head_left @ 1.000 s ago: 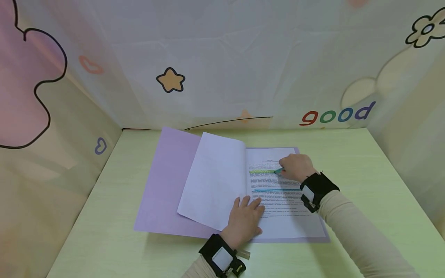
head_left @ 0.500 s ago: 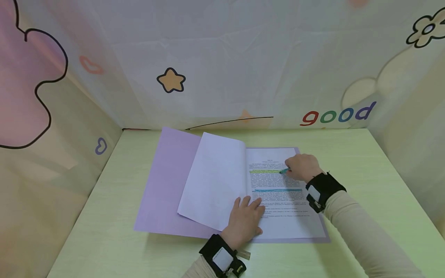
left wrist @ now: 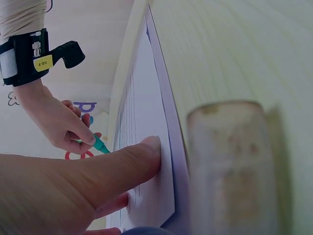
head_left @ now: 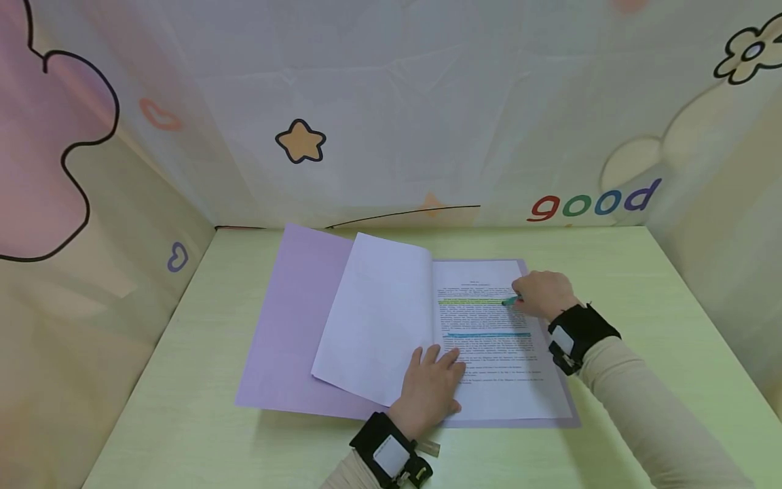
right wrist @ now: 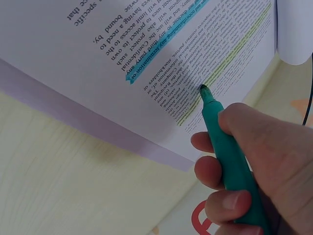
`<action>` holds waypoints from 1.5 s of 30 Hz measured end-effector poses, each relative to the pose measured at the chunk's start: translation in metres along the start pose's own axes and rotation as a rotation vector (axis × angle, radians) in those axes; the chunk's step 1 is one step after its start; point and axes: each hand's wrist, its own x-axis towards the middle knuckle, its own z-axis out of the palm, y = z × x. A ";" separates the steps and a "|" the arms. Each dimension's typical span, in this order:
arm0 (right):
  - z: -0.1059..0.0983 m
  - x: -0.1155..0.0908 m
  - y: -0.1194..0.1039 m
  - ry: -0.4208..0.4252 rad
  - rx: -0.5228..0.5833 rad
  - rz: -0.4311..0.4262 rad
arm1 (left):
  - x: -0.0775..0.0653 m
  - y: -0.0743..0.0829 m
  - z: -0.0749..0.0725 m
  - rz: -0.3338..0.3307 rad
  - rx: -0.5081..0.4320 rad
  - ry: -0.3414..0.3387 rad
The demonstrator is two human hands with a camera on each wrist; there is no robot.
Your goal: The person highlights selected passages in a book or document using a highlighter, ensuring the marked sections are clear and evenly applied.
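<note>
My right hand grips a teal-green highlighter, thumb on one side and fingers curled round the other. Its dark tip meets the printed page at the yellow-green highlighted lines in the upper text. Lower down runs a blue highlighted line. My left hand rests on the lower left of this page with fingers spread, and in the left wrist view its thumb lies along the paper near the bottom edge.
A turned-back white sheet and the lilac folder cover lie left of the page. Under everything is a pale green table. A printed cloth backdrop rises behind and at both sides.
My right hand has slid rightward along the text line with the highlighter, and the yellow-green marking now reaches further right. My left hand has stayed put.
</note>
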 end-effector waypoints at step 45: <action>0.002 -0.015 0.023 0.000 0.016 0.027 | -0.001 0.000 0.000 -0.001 0.000 -0.001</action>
